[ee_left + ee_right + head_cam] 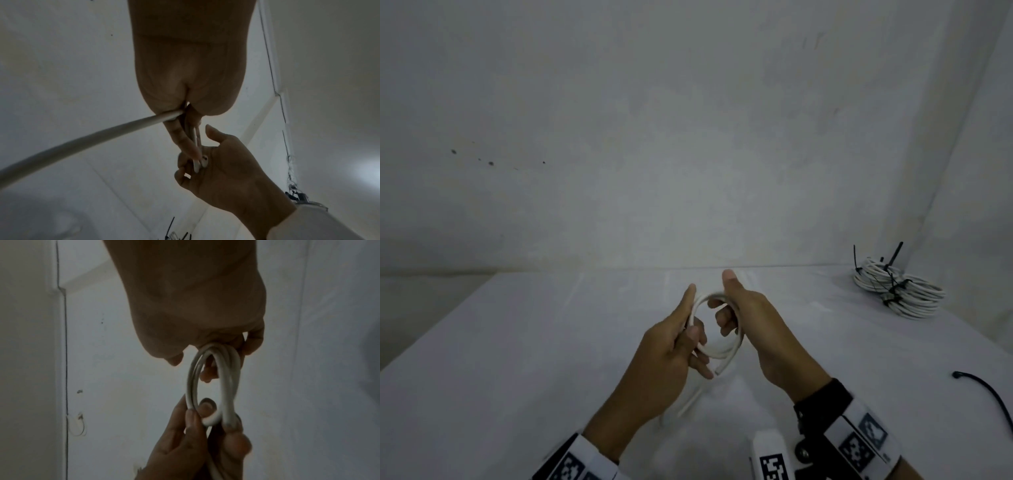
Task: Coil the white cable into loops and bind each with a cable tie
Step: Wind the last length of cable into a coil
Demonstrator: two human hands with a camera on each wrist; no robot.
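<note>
White cable (717, 349) forms a small upright coil above the table (517, 359), held at 9 o'clock by the left hand (671, 346) and at 3 o'clock by the right hand (756, 322), both curled round it; its loose end (717, 371) points toward 7 o'clock.

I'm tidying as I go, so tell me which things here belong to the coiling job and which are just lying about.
In the job:
cable, coiled, held by left hand and right hand
loose tie on the table

Lying about:
tied coils, already bound
</note>
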